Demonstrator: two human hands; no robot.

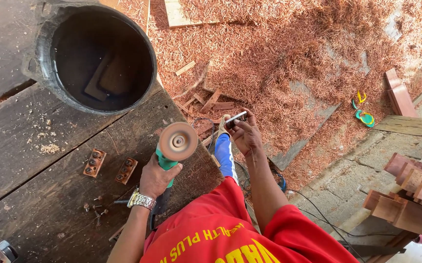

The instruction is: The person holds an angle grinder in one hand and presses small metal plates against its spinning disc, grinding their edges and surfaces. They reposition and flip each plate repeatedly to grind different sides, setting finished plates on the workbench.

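On the dark plank worktop (35,146) the left hand (156,179) clenches a green-bodied angle grinder (174,146), disc turned up for access, while the right hand (246,136) pinches a small flat metal piece (236,119) beside it, above the reddish wood shavings (289,58).

bucket (45,63) on workbench (25,141), two blocks (95,162) beside screws (96,209), shavings (289,53) beyond

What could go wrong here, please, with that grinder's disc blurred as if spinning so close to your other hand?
The left hand alone holds the green angle grinder, its round sanding disc bare and facing up; it could kick or twist free. The right hand holds a small dark metal piece close by, so fingers risk contact. The reddish wood shavings could catch sparks.
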